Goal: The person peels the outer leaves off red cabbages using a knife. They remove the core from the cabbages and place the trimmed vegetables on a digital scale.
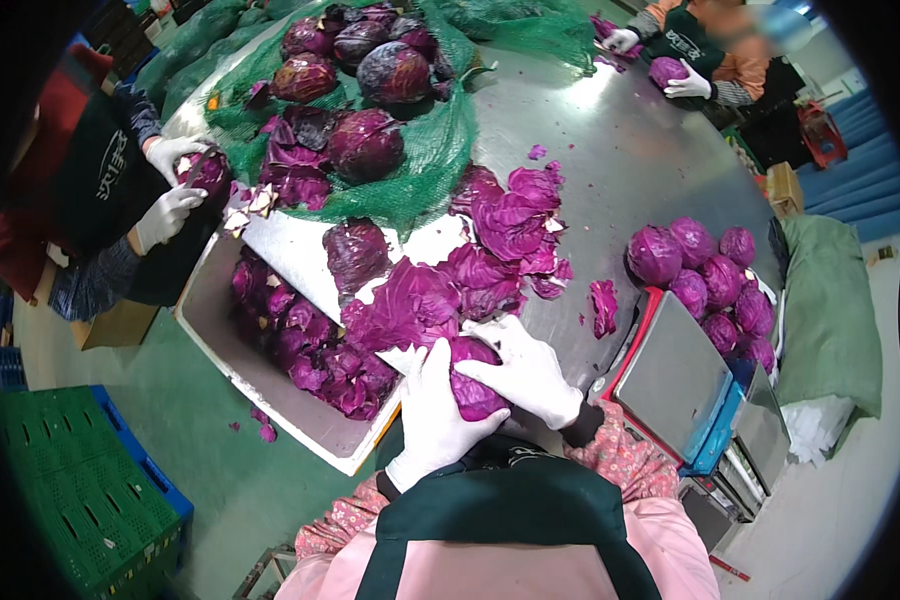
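Close in front of my apron, a red cabbage [477,392] sits between my two white-gloved hands. My left hand [438,425] cups its left side and underside. Across its upper right curves my right hand [526,372], fingers bent against the leaves; whether they pinch a single leaf is hidden. Loose purple outer leaves [407,303] lie just beyond my hands on the metal table [610,160]. More peeled leaves [515,218] are heaped farther back. A darker whole cabbage [356,254] rests left of those leaves.
A white box [270,400] of leaf scraps stands at left. Untrimmed cabbages fill a green net [425,150]. At right are peeled cabbages [705,265], a scale [673,375] and a green sack [832,310]. Co-workers [80,180] [695,45] handle cabbages, the left one with a knife.
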### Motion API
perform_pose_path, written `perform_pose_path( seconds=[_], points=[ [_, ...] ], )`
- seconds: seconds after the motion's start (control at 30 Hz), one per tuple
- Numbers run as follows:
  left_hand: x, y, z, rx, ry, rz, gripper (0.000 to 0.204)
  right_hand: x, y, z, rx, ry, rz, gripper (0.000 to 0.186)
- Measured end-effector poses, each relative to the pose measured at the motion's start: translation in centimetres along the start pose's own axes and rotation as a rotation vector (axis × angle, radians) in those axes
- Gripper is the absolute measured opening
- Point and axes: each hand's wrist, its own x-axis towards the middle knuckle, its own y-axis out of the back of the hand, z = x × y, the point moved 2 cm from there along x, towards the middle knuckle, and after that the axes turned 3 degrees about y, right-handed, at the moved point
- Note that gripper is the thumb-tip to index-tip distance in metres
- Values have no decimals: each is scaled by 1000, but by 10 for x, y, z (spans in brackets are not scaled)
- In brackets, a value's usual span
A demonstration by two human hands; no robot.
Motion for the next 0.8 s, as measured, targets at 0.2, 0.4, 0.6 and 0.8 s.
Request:
perform_pose_path(
  seconds=[0.2,0.4,0.6,0.8],
  points=[
    [-1,-8,2,101,-87,28,117,-4,5,10,-103,155,115,26],
    [-7,3,-18,-73,-96,52,118,-9,6,54,-330,42,290,19],
    [3,13,-77,-471,93,36,103,-21,14,69,-397,-95,300,68],
    [13,8,-92,-865,270,80,89,-24,-48,25,339,65,89,70]
  ],
)
